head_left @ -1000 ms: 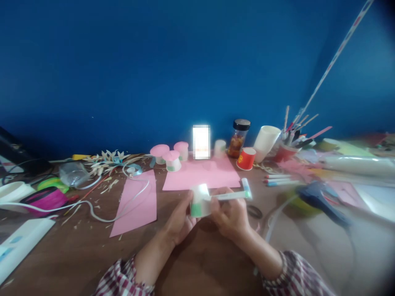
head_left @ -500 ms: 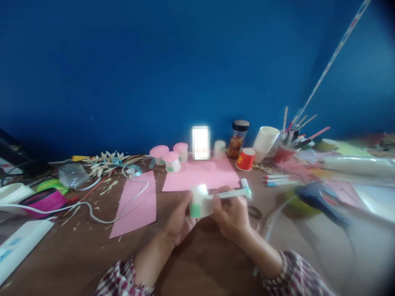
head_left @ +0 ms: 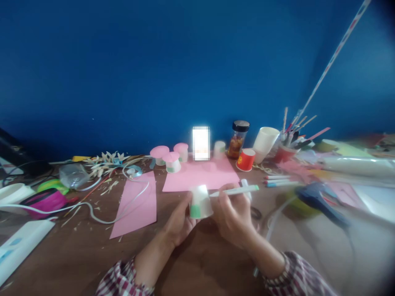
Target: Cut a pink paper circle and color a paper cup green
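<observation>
In the middle of the head view, my left hand [head_left: 182,222] is closed round the left side of a small white paper cup [head_left: 200,202], held upside down above the table. A green patch marks the cup's lower left side. Pinched in my right hand [head_left: 235,216] is a white marker [head_left: 239,190] with a green end, its tip pointing left at the cup's right side. Whether the tip touches the cup I cannot tell. Behind my right hand a white, cap-like piece [head_left: 246,186] shows in part.
Beyond lies a pink paper sheet [head_left: 200,176], with pink-topped cups [head_left: 171,164] at its left. A red cup [head_left: 246,159], a dark-lidded jar [head_left: 237,139] and white cups [head_left: 265,142] stand behind. Leftward are a white cable [head_left: 92,211] and a power strip [head_left: 24,246]; rightward, a blue glue gun [head_left: 324,201].
My right hand has shifted slightly right, drawing the marker back from the cup and turning it, so its green end is farther right. My left hand and the cup stay nearly in place.
</observation>
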Demonstrator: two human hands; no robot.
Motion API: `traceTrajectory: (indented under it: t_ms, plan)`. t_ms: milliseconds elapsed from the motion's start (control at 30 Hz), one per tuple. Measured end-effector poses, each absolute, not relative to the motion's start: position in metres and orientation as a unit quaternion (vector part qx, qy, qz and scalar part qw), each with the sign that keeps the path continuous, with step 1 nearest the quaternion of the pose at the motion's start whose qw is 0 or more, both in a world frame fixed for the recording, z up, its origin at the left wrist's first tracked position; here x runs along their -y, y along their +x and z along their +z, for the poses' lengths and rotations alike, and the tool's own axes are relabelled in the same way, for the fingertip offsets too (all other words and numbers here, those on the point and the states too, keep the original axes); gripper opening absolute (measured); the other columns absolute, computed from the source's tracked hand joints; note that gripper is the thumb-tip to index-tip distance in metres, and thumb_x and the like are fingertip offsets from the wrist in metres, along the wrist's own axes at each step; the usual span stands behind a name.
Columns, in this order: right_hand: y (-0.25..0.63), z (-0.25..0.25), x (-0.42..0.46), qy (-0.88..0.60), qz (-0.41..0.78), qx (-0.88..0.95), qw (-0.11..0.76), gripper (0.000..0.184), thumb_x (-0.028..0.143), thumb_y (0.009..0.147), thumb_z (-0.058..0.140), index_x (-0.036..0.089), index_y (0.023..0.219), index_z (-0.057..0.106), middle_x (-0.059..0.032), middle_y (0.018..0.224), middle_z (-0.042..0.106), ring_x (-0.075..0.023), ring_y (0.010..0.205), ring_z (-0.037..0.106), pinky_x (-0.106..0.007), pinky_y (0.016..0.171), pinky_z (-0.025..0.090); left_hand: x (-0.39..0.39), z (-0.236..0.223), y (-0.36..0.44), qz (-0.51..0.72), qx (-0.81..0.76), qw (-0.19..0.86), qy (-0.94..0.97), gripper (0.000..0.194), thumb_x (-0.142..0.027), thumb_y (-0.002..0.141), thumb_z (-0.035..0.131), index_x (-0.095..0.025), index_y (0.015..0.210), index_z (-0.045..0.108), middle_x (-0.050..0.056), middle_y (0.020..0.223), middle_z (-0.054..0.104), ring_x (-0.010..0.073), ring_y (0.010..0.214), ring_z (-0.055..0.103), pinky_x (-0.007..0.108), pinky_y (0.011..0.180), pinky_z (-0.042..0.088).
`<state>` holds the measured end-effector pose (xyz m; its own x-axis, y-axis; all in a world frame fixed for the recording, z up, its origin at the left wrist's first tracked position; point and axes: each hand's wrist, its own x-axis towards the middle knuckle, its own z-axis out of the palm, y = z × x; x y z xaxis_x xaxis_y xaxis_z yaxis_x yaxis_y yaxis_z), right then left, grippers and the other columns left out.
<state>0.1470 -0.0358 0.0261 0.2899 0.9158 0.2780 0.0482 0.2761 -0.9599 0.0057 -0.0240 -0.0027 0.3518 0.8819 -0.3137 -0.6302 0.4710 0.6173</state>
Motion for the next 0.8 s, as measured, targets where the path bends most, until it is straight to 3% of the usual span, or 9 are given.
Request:
traceTrajectory:
  t_ms: [133,433,633,800]
  plan:
    - [0.146,0.037,0.036,-0.479,0.349,0.461,0.66,0.012,0.022,0.081,0.053,0.019,0.07,0.052,0.0045,0.053,0.053,-0.0102,0.047,0.052,-0.02,0.045,0.043,0.025,-0.001,0.005,0.466,-0.33,0.796,0.202,0.041,-0.043,0.088,0.051,-0.011,0.112,0.062,0.012,0.108,0.068,0.025,0.104,0.061,0.04,0.097,0.044]
    - [0.156,0.025,0.037,-0.501,0.266,0.57,0.594,0.01,0.02,0.085,0.052,0.018,0.075,0.056,0.0019,0.062,0.056,-0.0121,0.057,0.053,-0.023,0.054,0.043,0.023,-0.005,0.003,0.487,-0.321,0.786,0.203,0.051,-0.057,0.086,0.045,-0.014,0.107,0.062,0.011,0.094,0.068,0.0236,0.09,0.063,0.043,0.088,0.048]
    - [0.156,0.022,0.035,-0.506,0.249,0.577,0.59,0.01,0.02,0.085,0.052,0.018,0.076,0.057,0.0017,0.064,0.057,-0.0126,0.06,0.054,-0.023,0.056,0.043,0.022,-0.003,0.004,0.505,-0.276,0.788,0.219,0.03,-0.038,0.088,0.05,-0.013,0.096,0.065,0.012,0.094,0.068,0.0227,0.09,0.063,0.043,0.093,0.044]
    - [0.157,0.023,0.035,-0.501,0.25,0.576,0.596,0.011,0.022,0.086,0.053,0.018,0.077,0.057,0.0019,0.064,0.058,-0.0125,0.059,0.054,-0.023,0.056,0.043,0.023,-0.002,0.004,0.488,-0.315,0.791,0.194,0.035,-0.04,0.087,0.053,-0.012,0.105,0.063,0.015,0.107,0.067,0.0264,0.103,0.06,0.044,0.096,0.043]
